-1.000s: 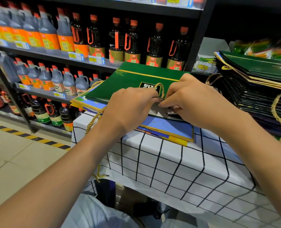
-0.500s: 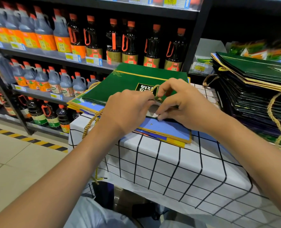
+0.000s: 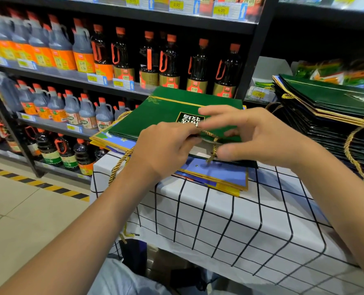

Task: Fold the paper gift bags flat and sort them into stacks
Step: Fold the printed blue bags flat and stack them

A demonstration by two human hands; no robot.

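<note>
A flat green gift bag lies on top of a stack of blue and yellow bags on the checked tablecloth. My left hand pinches the bag's gold rope handle at the near edge, by the bag's open mouth. My right hand hovers over the same edge with its fingers spread and blurred. Its thumb is beside the rope, and its index finger reaches across the bag's black label. A second, taller stack of dark green bags stands at the right, with gold ropes hanging off it.
Store shelves full of dark sauce bottles and grey jugs stand close behind the table. At the left is tiled floor with a yellow-black stripe. A loose gold rope hangs over the table's left corner.
My right hand has let go of the rope handle and spread its fingers, lifting slightly. My left hand keeps its pinch on the rope. The camera has moved a little closer.
</note>
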